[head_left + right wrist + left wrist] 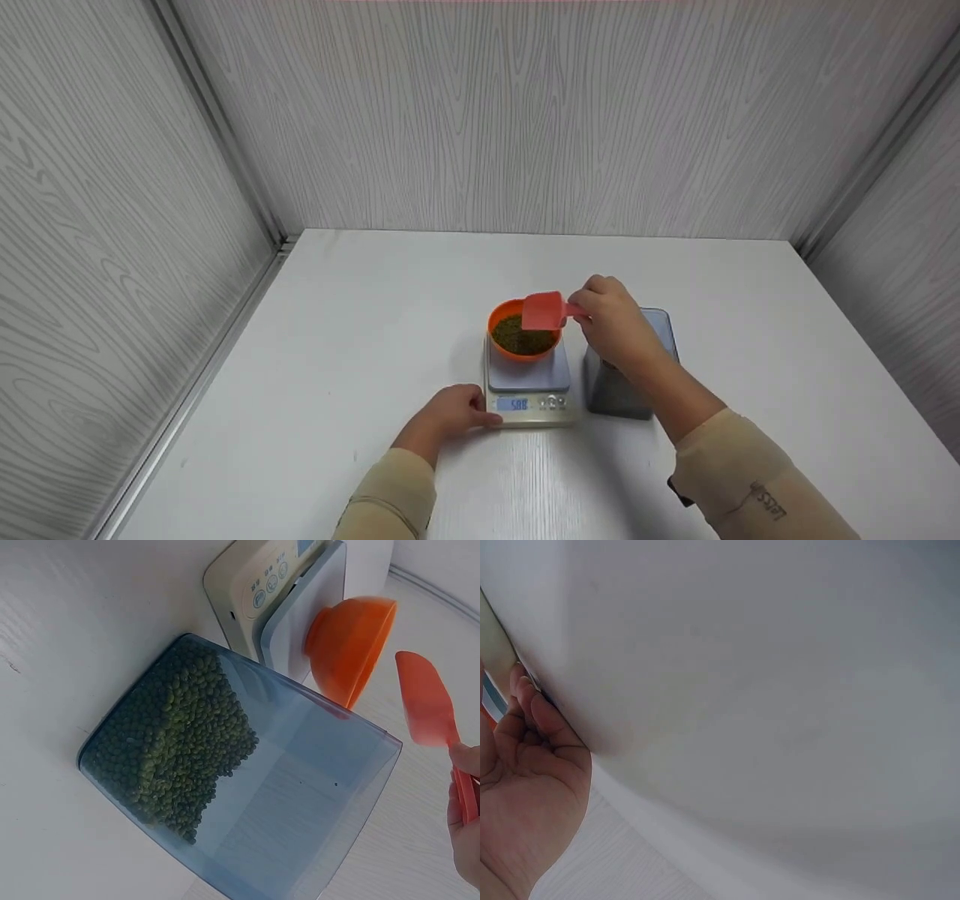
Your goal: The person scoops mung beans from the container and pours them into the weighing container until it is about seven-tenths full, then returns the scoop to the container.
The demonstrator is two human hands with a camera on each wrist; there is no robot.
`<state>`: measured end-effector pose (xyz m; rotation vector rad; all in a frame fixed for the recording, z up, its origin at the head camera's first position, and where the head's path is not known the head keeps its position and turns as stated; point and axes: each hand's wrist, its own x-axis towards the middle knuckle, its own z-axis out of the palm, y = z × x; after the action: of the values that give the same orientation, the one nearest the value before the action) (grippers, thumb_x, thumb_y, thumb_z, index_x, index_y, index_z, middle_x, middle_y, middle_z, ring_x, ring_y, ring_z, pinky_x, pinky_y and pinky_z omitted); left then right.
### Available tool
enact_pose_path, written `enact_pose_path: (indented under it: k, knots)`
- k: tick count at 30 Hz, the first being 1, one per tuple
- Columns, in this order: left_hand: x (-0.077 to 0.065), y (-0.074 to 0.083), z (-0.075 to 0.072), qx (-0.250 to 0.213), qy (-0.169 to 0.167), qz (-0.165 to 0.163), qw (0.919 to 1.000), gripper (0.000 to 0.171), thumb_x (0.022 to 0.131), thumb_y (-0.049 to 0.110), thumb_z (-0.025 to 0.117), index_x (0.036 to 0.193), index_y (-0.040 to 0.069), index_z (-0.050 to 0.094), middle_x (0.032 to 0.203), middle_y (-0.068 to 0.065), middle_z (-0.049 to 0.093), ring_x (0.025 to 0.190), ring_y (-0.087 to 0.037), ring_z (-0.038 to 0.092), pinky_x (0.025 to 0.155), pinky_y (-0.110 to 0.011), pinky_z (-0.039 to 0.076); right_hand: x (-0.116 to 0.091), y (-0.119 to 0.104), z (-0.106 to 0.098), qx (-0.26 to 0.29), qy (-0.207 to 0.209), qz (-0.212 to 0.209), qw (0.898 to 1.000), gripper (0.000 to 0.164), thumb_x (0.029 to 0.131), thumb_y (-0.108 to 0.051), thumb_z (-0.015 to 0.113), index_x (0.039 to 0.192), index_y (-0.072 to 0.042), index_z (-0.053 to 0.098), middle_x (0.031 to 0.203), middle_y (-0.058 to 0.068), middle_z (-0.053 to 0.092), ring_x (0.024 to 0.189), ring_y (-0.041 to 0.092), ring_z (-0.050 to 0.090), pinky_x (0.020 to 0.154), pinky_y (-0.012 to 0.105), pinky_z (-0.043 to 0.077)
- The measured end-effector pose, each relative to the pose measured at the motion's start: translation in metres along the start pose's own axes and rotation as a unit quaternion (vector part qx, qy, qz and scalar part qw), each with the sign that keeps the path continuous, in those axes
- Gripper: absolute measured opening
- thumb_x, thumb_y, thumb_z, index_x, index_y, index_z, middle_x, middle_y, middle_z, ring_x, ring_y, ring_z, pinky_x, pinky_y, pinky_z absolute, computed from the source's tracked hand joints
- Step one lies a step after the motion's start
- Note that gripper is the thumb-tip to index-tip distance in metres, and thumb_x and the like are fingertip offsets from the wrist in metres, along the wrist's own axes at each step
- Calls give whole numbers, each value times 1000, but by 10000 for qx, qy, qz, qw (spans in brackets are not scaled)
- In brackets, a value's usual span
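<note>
My right hand grips the handle of a red plastic scoop, its blade held over an orange bowl. Small green beans cover the inside of that bowl, which sits on the platform of a kitchen scale. Around the scale's front left corner, my left hand has its thumb at the front edge and bent fingers along the side. Digits are lit on the scale's display. In the right wrist view, no beans show on the scoop's outer face.
Right of the scale, partly behind my right forearm, stands a clear bluish container. More green beans fill its lower part in the right wrist view. Wood-grained panels enclose the white table at the back and sides.
</note>
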<state>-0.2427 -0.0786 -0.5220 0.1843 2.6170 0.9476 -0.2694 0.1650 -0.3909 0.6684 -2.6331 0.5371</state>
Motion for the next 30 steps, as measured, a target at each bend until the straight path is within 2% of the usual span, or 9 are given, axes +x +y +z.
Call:
enact_pose_path:
  k: [6,10,15,19,26,30]
  knots:
    - [1,-1,-1,9,-19,-22,10000,32,75,41,72,77,15,54,71,1,48,72,-16,46,65,-31,36,-3,3,-1,0,-30,91,10000,18,77,0,70,94,-6,68,87,7,55,84,21,50,76,32,49]
    - [1,-2,0,-34,-18,8,10000,32,74,41,73,76,14,54,71,1,48,72,-16,46,65,-32,36,-6,8,-9,140,-128,384,9991,18,79,-1,68,96,-7,67,90,7,55,87,22,50,76,35,49]
    - [2,-2,0,-20,-32,26,10000,33,74,41,73,75,15,54,70,2,47,73,-16,46,65,-32,35,-13,15,-32,397,-372,761,9956,18,80,-1,67,97,-6,65,92,8,54,87,24,50,76,39,50]
    - [1,-1,-1,-38,7,50,10000,33,74,40,73,73,14,53,69,2,47,71,-16,45,64,-30,35,-19,24,-52,463,-385,872,9944,18,80,0,67,97,-3,65,91,10,54,83,24,51,73,40,50]
    - [-2,-1,-3,-46,51,30,10000,33,74,40,73,73,14,52,69,2,46,71,-16,45,64,-30,34,-28,39,-78,397,-449,1176,9912,17,81,0,63,98,-1,64,96,14,53,85,30,51,74,46,49]
    - [-1,-1,-2,-47,44,52,10000,33,74,40,73,72,14,52,68,2,46,71,-16,45,64,-30,35,-32,47,-86,225,-750,1207,9896,14,81,1,61,95,1,65,93,15,54,83,31,53,73,47,49]
